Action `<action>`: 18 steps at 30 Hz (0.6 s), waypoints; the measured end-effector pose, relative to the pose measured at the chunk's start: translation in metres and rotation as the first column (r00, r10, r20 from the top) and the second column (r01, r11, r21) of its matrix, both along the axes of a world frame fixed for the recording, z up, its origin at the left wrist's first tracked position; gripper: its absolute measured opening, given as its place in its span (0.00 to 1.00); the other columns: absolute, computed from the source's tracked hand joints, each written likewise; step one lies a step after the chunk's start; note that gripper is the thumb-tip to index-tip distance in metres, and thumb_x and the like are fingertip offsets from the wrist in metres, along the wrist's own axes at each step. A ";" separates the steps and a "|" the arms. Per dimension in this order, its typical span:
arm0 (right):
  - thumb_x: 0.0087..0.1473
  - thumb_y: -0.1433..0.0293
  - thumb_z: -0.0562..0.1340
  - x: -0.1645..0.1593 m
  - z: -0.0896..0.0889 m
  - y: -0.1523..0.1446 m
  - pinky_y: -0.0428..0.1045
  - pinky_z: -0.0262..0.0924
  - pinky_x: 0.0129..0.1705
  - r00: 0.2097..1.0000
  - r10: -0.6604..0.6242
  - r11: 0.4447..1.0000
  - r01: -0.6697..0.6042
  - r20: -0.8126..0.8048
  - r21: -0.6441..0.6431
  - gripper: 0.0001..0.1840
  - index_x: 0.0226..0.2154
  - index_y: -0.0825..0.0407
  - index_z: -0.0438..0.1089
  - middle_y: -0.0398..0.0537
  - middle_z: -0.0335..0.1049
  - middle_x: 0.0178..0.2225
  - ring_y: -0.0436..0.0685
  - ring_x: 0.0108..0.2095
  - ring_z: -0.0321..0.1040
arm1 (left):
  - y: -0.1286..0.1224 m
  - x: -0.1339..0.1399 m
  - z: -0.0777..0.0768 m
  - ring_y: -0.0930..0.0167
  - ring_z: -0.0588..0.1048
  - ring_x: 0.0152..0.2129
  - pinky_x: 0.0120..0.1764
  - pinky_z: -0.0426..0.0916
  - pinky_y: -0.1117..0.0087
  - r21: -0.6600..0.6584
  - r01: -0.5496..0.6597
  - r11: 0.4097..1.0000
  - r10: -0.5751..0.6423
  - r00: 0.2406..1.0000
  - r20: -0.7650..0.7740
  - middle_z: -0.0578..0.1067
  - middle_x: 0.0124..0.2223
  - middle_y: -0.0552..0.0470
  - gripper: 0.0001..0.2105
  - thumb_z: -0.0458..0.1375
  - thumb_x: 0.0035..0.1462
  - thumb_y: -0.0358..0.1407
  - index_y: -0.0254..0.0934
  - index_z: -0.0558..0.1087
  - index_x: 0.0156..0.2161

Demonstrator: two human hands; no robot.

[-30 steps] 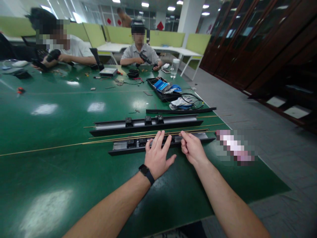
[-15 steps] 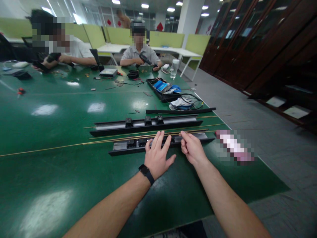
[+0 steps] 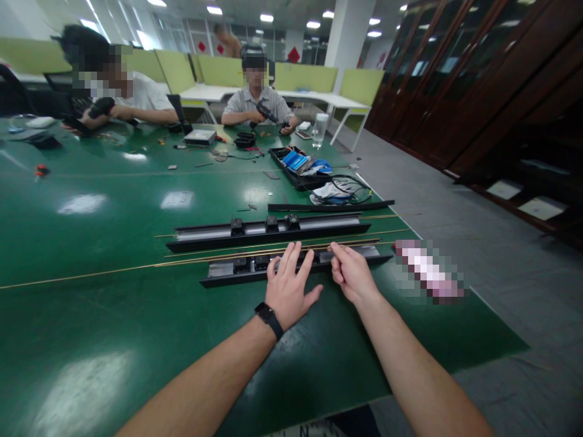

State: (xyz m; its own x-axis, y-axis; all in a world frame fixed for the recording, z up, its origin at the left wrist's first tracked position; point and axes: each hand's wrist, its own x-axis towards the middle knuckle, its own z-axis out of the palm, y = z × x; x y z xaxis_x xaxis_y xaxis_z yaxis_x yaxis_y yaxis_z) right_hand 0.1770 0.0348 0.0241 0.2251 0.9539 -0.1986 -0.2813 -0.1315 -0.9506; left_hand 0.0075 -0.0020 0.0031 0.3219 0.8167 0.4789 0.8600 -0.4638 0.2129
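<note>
The right hand (image 3: 353,271) had its grip pressed together, thumb against forefinger, pinching a thin gold rod (image 3: 91,274) at the far side of the near rail (image 3: 249,277); which rod of the close bundle it was could not be told. The left hand (image 3: 290,282) lay just left of it, palm down, its grip spread, fingertips pointing far across the same rods and the thumb pointing right. A dark watch (image 3: 265,313) circled the left wrist.

The rods' long axis ran left to right, slanting slightly: left ends nearer, right ends farther. The longest reached past the left edge of the view. The near rail, a black channel with a pale inside, shared that slant, its right end just beyond the right hand. Behind the rods, the far rail (image 3: 273,234) lay nearly parallel, with three black blocks (image 3: 271,224) along it. Farther still, a black strip (image 3: 330,207) also pointed left to right.

To the right, near the edge of the green desk (image 3: 159,340), lay a pixelated pink item (image 3: 426,268). Beyond the strip sat gloves (image 3: 334,192) and a black tray (image 3: 288,173) holding blue items. At the far side, a seated person (image 3: 262,103) held a drill (image 3: 266,113).
</note>
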 end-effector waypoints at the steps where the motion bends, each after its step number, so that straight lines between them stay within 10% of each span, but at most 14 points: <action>1: 0.48 0.55 0.71 0.000 0.000 0.000 0.39 0.38 0.09 1.000 0.001 1.000 -0.001 -0.001 0.000 0.20 0.32 0.53 0.69 0.35 0.60 0.13 0.42 0.08 0.49 | 0.000 0.000 0.000 0.59 0.51 0.69 0.62 0.53 0.52 0.000 0.000 1.000 0.000 1.000 0.000 0.51 0.72 0.43 0.33 0.56 0.60 0.52 0.43 0.59 0.67; 18: 0.49 0.55 0.70 0.001 -0.003 0.002 0.40 0.37 0.09 1.000 0.002 1.000 -0.003 0.004 0.014 0.20 0.32 0.54 0.69 0.35 0.60 0.13 0.42 0.08 0.48 | 0.000 0.000 0.000 0.58 0.53 0.68 0.62 0.54 0.52 0.007 0.000 1.000 0.000 1.000 -0.009 0.51 0.72 0.43 0.34 0.56 0.59 0.52 0.43 0.58 0.67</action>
